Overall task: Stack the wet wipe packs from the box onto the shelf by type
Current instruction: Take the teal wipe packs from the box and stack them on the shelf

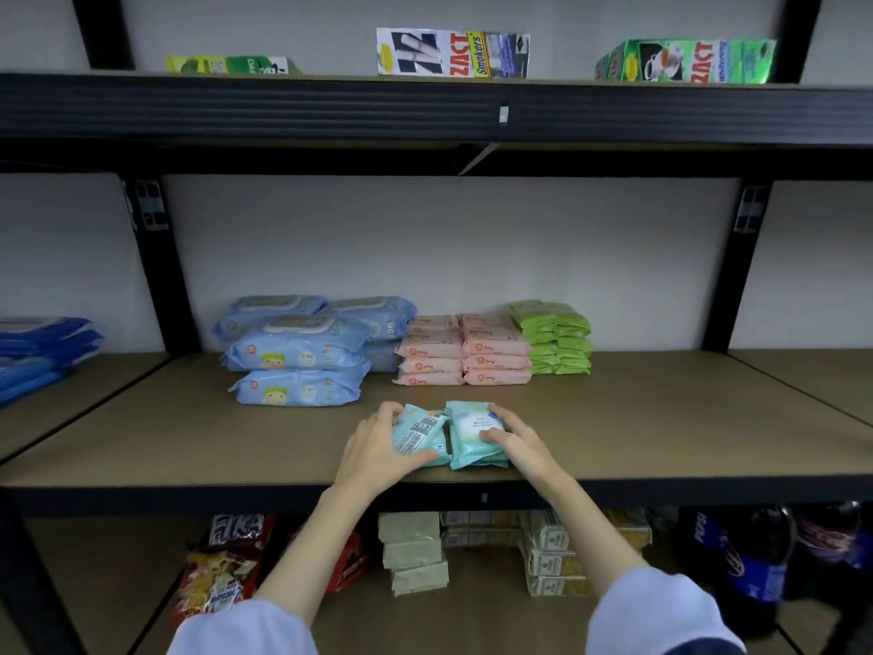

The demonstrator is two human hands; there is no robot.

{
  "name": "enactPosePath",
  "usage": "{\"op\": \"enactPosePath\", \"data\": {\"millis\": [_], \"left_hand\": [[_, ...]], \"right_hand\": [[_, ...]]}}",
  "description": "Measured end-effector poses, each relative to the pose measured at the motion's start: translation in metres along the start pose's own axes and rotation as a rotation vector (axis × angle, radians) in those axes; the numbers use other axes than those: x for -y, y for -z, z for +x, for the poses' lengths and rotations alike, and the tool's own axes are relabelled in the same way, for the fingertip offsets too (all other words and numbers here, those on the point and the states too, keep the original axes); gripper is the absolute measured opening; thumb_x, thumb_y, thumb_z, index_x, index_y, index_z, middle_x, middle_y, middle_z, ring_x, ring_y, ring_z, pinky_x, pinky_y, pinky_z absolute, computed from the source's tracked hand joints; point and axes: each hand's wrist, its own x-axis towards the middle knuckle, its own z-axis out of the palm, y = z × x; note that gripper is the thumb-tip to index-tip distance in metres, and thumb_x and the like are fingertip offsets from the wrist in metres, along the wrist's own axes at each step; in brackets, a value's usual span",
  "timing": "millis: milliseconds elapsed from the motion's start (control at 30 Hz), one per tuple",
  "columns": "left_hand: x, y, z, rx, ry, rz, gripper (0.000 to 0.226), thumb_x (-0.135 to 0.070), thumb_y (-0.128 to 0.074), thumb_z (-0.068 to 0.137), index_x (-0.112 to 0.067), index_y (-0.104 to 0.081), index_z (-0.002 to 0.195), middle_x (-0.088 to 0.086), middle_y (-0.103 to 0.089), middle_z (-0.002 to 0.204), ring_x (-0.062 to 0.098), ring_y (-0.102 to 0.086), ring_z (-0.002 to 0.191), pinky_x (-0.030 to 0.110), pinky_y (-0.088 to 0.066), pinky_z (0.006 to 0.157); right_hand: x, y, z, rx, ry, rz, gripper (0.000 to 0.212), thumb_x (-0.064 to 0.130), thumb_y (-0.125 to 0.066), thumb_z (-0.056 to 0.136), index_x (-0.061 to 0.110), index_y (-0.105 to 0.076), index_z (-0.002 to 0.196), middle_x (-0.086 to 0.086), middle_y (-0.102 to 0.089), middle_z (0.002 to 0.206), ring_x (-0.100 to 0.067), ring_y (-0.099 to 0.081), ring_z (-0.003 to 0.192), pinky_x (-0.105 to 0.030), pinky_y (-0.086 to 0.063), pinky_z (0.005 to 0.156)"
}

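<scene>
Two teal wet wipe packs point(449, 434) are found side by side, touching, near the front edge of the middle shelf point(661, 418). The left pack is tilted, its printed back turned up, and is grasped by the left hand point(378, 449), fingers over its far end and thumb along its near edge. The right pack lies flat and is grasped by the right hand point(517, 442), thumb pressed on its top face. Behind them, stacks are ranged against the wall: large blue packs point(302, 352), pink packs point(465, 352) just beside, and green packs point(555, 338) touching the pink.
</scene>
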Motion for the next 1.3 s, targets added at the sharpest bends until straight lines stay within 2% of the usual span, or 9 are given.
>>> {"op": "enactPosePath", "data": {"millis": [233, 333, 500, 700, 800, 900, 1000, 1200, 1300], "left_hand": [[0.002, 0.01, 0.004, -0.095, 0.045, -0.513, 0.027, -0.011, -0.06, 0.086, -0.028, -0.062, 0.107, 0.0, -0.059, 0.114, 0.016, -0.051, 0.113, 0.026, -0.038, 0.09], [-0.002, 0.015, 0.001, -0.095, 0.126, -0.914, 0.034, -0.003, -0.041, 0.094, -0.025, -0.066, 0.096, 0.005, -0.058, 0.117, 0.025, -0.053, 0.112, 0.033, -0.044, 0.081], [-0.008, 0.019, 0.003, -0.022, 0.241, -1.257, 0.034, -0.007, -0.03, 0.098, -0.013, -0.058, 0.116, 0.013, -0.054, 0.119, 0.025, -0.057, 0.095, 0.04, -0.049, 0.068], [-0.001, 0.003, 0.011, -0.043, 0.211, -0.963, 0.029, -0.003, -0.04, 0.095, -0.015, -0.058, 0.113, 0.01, -0.052, 0.127, 0.02, -0.051, 0.106, 0.024, -0.044, 0.083], [0.003, -0.002, 0.01, 0.015, 0.174, -0.77, 0.034, -0.001, -0.042, 0.094, -0.01, -0.054, 0.125, 0.003, -0.049, 0.122, 0.013, -0.046, 0.106, 0.015, -0.041, 0.071], [0.006, -0.008, 0.014, 0.057, 0.173, -0.64, 0.036, -0.005, -0.044, 0.094, -0.011, -0.05, 0.129, 0.002, -0.048, 0.122, 0.011, -0.044, 0.106, 0.018, -0.032, 0.082], [0.008, -0.014, 0.015, 0.119, 0.158, -0.491, 0.034, -0.015, -0.05, 0.093, -0.015, -0.049, 0.128, 0.003, -0.05, 0.129, 0.012, -0.045, 0.106, 0.02, -0.031, 0.086], [0.007, -0.012, 0.016, 0.178, 0.158, -0.479, 0.027, -0.024, -0.056, 0.091, -0.021, -0.049, 0.116, 0.005, -0.05, 0.129, 0.014, -0.048, 0.107, 0.022, -0.034, 0.086], [0.005, -0.007, 0.02, 0.163, 0.197, -0.642, 0.04, -0.026, -0.053, 0.093, -0.015, -0.043, 0.13, 0.006, -0.04, 0.142, 0.011, -0.042, 0.12, 0.021, -0.032, 0.095]], "right_hand": [[0.0, 0.001, -0.004, 0.007, -0.005, 0.024, 0.052, 0.031, -0.055, 0.088, 0.033, -0.04, 0.138, 0.001, -0.048, 0.132, -0.015, -0.048, 0.108, -0.025, -0.034, 0.087], [0.0, 0.001, -0.004, 0.008, -0.007, 0.011, 0.051, 0.029, -0.054, 0.09, 0.032, -0.04, 0.138, 0.001, -0.048, 0.132, -0.015, -0.047, 0.108, -0.026, -0.035, 0.086], [0.0, 0.001, -0.004, 0.005, -0.02, 0.015, 0.05, 0.029, -0.053, 0.089, 0.033, -0.041, 0.137, 0.002, -0.048, 0.133, -0.015, -0.048, 0.109, -0.025, -0.035, 0.086], [0.001, 0.0, -0.003, -0.007, -0.015, 0.002, 0.049, 0.03, -0.053, 0.089, 0.034, -0.041, 0.137, 0.0, -0.048, 0.134, -0.016, -0.047, 0.109, -0.026, -0.035, 0.086], [-0.001, -0.002, -0.002, -0.024, -0.016, -0.008, 0.05, 0.032, -0.054, 0.088, 0.038, -0.04, 0.136, -0.003, -0.048, 0.136, -0.022, -0.044, 0.12, -0.031, -0.036, 0.099], [0.0, -0.002, -0.002, -0.025, -0.012, -0.058, 0.051, 0.033, -0.052, 0.091, 0.036, -0.036, 0.14, -0.004, -0.043, 0.143, -0.031, -0.021, 0.138, -0.041, -0.014, 0.116], [0.004, -0.001, -0.005, -0.011, 0.0, -0.072, 0.052, 0.033, -0.048, 0.094, 0.035, -0.031, 0.142, -0.004, -0.033, 0.15, -0.032, -0.004, 0.143, -0.041, 0.003, 0.118], [0.008, -0.005, -0.001, 0.025, -0.02, -0.182, 0.052, 0.039, -0.041, 0.095, 0.039, -0.026, 0.144, -0.005, -0.032, 0.151, -0.028, -0.011, 0.144, -0.044, 0.012, 0.115], [0.007, -0.008, 0.002, 0.02, -0.034, -0.154, 0.051, 0.045, -0.039, 0.095, 0.041, -0.025, 0.144, 0.0, -0.032, 0.151, -0.024, -0.012, 0.145, -0.044, 0.014, 0.115]]}}
